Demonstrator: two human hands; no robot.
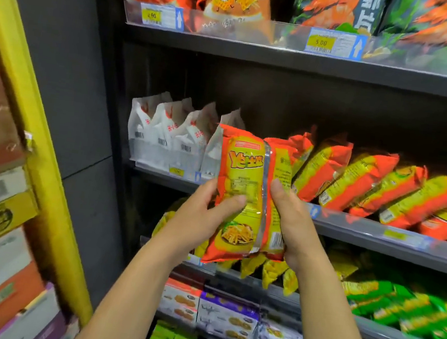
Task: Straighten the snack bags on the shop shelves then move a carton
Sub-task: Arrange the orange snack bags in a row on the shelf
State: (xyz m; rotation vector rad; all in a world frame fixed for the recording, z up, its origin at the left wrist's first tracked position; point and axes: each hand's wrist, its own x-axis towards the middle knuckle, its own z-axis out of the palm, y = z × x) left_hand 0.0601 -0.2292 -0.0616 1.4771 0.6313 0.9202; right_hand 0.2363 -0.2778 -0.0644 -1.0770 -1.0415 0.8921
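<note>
left hand (205,217) and right hand (294,226) fingers (279,189) wrapped round snack bag (247,172); slot it upright into row (356,180) at 3 o'clock.

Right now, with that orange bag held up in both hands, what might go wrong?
1. The left hand and right hand hold the orange bag by its sides; a tighter grip might crush the snacks inside.
2. The matching bags on the middle shelf already lean sideways; pushing this one in could tip them further.
3. If it slips, it would likely fall onto the yellow bags below.
</note>
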